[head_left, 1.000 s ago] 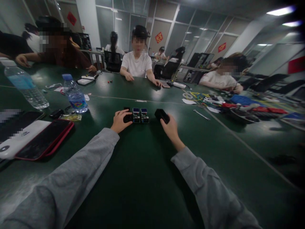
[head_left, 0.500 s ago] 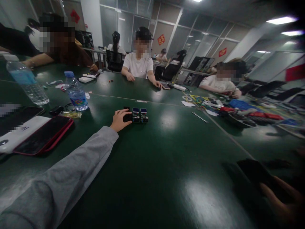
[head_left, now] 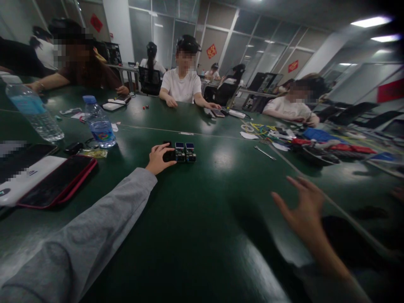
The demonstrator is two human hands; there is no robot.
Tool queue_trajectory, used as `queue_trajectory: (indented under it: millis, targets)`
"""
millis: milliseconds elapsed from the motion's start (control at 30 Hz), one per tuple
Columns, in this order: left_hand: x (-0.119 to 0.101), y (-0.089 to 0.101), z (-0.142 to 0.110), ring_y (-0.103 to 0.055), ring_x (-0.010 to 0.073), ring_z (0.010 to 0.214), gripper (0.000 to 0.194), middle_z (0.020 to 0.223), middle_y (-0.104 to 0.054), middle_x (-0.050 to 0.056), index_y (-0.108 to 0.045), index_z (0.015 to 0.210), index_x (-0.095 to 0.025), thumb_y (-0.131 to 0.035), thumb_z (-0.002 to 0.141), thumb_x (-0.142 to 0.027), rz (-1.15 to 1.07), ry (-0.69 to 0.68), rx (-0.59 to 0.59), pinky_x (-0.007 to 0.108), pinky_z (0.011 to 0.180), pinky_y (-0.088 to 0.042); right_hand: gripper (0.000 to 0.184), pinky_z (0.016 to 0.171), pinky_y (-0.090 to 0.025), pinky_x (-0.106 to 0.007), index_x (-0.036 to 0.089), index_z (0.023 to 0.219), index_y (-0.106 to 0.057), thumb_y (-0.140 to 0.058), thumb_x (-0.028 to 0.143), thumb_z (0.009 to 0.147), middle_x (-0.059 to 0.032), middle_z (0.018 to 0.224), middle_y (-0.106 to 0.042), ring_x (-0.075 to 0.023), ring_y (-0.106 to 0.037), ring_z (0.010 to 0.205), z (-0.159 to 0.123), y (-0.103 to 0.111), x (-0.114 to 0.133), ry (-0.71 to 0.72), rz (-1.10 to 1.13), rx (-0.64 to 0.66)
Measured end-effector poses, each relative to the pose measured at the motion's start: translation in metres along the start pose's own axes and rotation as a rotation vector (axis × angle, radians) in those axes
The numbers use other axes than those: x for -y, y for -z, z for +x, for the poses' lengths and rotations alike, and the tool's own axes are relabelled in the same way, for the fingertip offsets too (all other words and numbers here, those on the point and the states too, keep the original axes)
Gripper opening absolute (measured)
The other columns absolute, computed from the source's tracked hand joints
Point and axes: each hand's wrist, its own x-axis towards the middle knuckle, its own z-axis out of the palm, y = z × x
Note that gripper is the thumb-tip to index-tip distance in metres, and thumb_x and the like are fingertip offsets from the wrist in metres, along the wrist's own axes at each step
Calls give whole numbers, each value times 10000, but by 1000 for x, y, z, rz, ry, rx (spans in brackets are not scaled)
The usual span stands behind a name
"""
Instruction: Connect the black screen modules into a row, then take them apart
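Note:
My left hand [head_left: 158, 158] reaches out over the green table [head_left: 202, 219], its fingers curled on a small black block [head_left: 168, 155]. The block sits against the left side of two small modules with blue screens [head_left: 185, 152]. My right hand [head_left: 302, 208] hovers low over the table at the right, fingers spread and holding nothing. It is slightly blurred. A dark shape [head_left: 345, 237] lies just beyond its wrist; I cannot make out what it is.
Two water bottles [head_left: 98, 124] [head_left: 33, 110] stand at the left, with a red-cased phone [head_left: 58, 181] and a white power bank [head_left: 27, 179] nearer me. A small wrench [head_left: 265, 152] and a heap of cables and parts [head_left: 315, 143] lie at the right. Several people sit around the far side.
My right hand carried a black object away from the modules to the lower right. It now holds nothing and has come back up, spread open. My left hand stays on the black block.

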Motion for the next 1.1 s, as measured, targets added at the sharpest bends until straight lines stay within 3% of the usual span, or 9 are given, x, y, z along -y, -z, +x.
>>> queue_trajectory:
  millis: [67, 167, 233, 333, 467, 633, 900, 1100]
  targets:
    - [0, 0, 0, -323, 364, 1353, 515, 1486, -466, 22, -610, 1232, -307, -762, 755, -427, -2, -8, -4, 601, 1055, -338, 584, 1026, -344, -671, 297, 1397, -468, -478, 620, 910, -162, 1398, -435, -398, -384, 1326, 9, -52, 52, 160, 102, 152]
    - [-1, 0, 1, -342, 353, 1346, 494, 1474, -482, 23, -616, 1226, -310, -740, 773, -463, 11, -24, -29, 588, 1056, -343, 532, 1028, -387, -620, 265, 1445, -379, -496, 411, 947, -140, 1495, -322, -368, -339, 1360, 19, -130, 119, 298, 169, 321]
    - [-4, -1, 0, -340, 342, 1355, 493, 1481, -478, 21, -608, 1240, -318, -714, 791, -493, 49, -67, -42, 573, 1066, -333, 554, 1055, -380, -596, 259, 1449, -356, -536, 319, 928, -131, 1519, -280, -354, -295, 1385, 27, -169, 148, 349, 189, 358]
    - [-11, -1, -3, -305, 328, 1398, 518, 1504, -458, 12, -585, 1281, -329, -696, 806, -503, 145, -198, -15, 547, 1101, -287, 535, 1032, -415, -588, 232, 1407, -392, -571, 254, 903, -145, 1481, -325, -360, -335, 1352, 38, -201, 167, 368, 207, 377]
    - [-20, -1, -7, -275, 319, 1431, 533, 1529, -428, 6, -532, 1351, -344, -675, 845, -426, 232, -330, 78, 541, 1132, -226, 441, 968, -496, -535, 226, 1336, -455, -553, 218, 906, -144, 1353, -424, -331, -475, 1224, 43, -209, 163, 328, 261, 389]
    - [-23, -1, -8, -290, 306, 1436, 529, 1515, -447, 18, -497, 1384, -338, -644, 876, -356, 266, -354, 88, 548, 1152, -181, 343, 868, -563, -484, 222, 1248, -509, -533, 207, 906, -121, 1217, -473, -295, -567, 1077, 42, -207, 159, 250, 302, 409]
    - [-20, -1, -7, -389, 284, 1378, 399, 1363, -605, 35, -553, 1317, -305, -580, 920, -336, 231, -336, 63, 539, 1113, -221, 275, 866, -553, -458, 190, 1175, -522, -512, 202, 900, -119, 1148, -495, -278, -583, 1005, 45, -210, 157, 177, 373, 331]
    - [-22, 1, -7, -413, 271, 1362, 358, 1350, -615, 24, -577, 1286, -311, -544, 938, -388, 208, -298, 55, 521, 1099, -254, 266, 873, -539, -444, 182, 1103, -518, -552, 176, 839, -121, 1114, -487, -273, -564, 993, 46, -213, 154, 128, 403, 280]
